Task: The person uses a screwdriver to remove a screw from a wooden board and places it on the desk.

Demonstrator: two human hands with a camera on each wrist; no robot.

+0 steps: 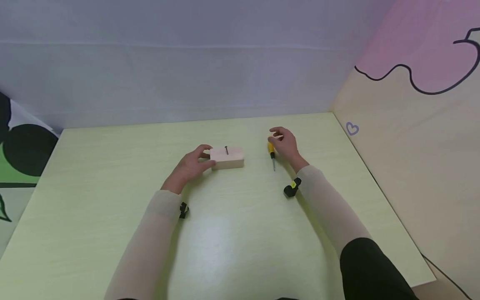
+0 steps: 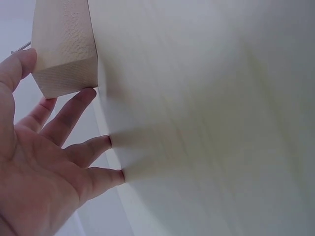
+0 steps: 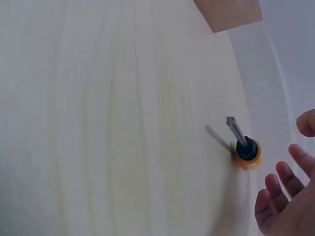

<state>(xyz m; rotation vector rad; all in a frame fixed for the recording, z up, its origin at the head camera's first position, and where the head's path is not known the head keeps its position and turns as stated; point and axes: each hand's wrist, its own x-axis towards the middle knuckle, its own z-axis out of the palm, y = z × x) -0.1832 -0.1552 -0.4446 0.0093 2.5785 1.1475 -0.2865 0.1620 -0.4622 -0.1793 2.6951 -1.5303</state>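
Observation:
A pale wooden block point(image 1: 226, 159) rests on the table, with a screw point(image 1: 226, 150) standing up from its top face. My left hand point(image 1: 191, 166) holds the block at its left end. In the left wrist view the thumb is on an upper edge, two fingertips touch the block's end, and the other fingertips rest on the table. A screwdriver point(image 1: 271, 149) with a yellow and black handle lies right of the block, its metal tip toward me. My right hand point(image 1: 285, 143) hovers beside the handle; in the right wrist view its loosely bent fingers are apart from the screwdriver.
The light wooden table point(image 1: 232, 233) ends at a pale back wall point(image 1: 187, 83). A wall with a pink painted shape point(image 1: 423, 75) stands along the right edge. Black wrist cameras hang under both sleeves; a cable point(image 1: 446, 275) runs at the lower right.

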